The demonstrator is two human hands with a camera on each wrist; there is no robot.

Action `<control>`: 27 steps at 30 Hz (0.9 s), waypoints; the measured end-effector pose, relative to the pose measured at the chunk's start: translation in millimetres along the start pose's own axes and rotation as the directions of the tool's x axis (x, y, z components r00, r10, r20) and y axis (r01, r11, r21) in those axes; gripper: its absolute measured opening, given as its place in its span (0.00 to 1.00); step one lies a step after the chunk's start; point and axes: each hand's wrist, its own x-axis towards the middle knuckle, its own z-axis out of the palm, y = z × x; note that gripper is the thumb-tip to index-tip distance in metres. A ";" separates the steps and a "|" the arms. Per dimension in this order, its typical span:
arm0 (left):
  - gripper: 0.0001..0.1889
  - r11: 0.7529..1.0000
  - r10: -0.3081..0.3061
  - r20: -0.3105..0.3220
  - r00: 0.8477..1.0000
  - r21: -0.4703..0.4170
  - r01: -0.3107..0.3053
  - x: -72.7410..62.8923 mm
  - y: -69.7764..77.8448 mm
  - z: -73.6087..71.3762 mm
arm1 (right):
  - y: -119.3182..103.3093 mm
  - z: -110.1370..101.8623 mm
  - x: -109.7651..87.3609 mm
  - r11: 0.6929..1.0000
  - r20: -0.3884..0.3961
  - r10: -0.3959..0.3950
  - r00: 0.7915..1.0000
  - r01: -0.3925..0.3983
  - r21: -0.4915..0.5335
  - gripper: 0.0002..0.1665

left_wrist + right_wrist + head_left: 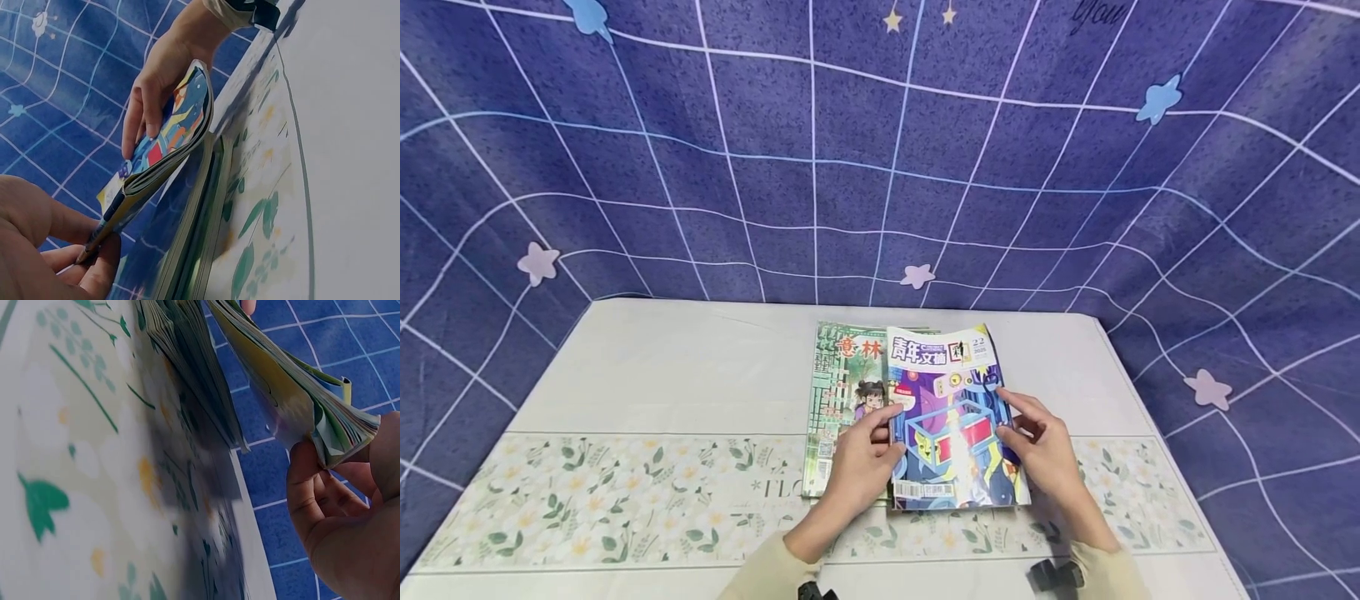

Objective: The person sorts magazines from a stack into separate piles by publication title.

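Purple magazine (943, 387): raised clear of the stack, front cover upward; in the head view it covers the right part of the green magazine (835, 392).
Cover: white title band at the far end with "22" and "2025" at its right, a blue box with red panels in the middle, a barcode near the left corner of the near edge.
Left hand (861, 458): grip clamped on the magazine's left edge, thumb on one face and fingers on the other, as the left wrist view shows.
Right hand (1039, 446): grip clamped on the right edge, thumb and fingers pinching the pages from both faces.
Pages: bowed along the near edge; at the right edge the leaves fan slightly apart, beside a yellowish back cover in the right wrist view.
Stack (187, 362): several magazines lying flat under the raised one, a gap between; the green one is on top, red title at its far end, a drawn figure with dark hair below. The exact count cannot be told.
Worktop (647, 375): white, with a floral band across its nearer half, under the stack's near end.
Backdrop (760, 192): blue-purple cloth with pale grid lines and stars, beyond the far edge and along both sides.
Sleeves (767, 575): cream, with dark devices (1056, 575) at the wrists.
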 end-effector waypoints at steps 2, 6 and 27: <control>0.30 1.000 -0.001 0.000 1.000 0.005 0.001 0.7 -0.1 2.7 | 1.2 -2.4 0.3 1.000 -0.005 -0.019 1.000 0.019 0.005 0.34; 0.30 1.000 -0.013 0.011 1.000 -0.009 0.013 2.3 0.9 8.3 | 4.6 -7.4 0.7 0.999 -0.014 -0.042 0.999 0.042 0.019 0.33; 0.29 1.000 0.020 0.027 0.999 -0.003 -0.020 10.4 5.1 36.0 | 12.1 -35.3 3.1 0.997 -0.032 -0.079 0.996 0.079 0.012 0.32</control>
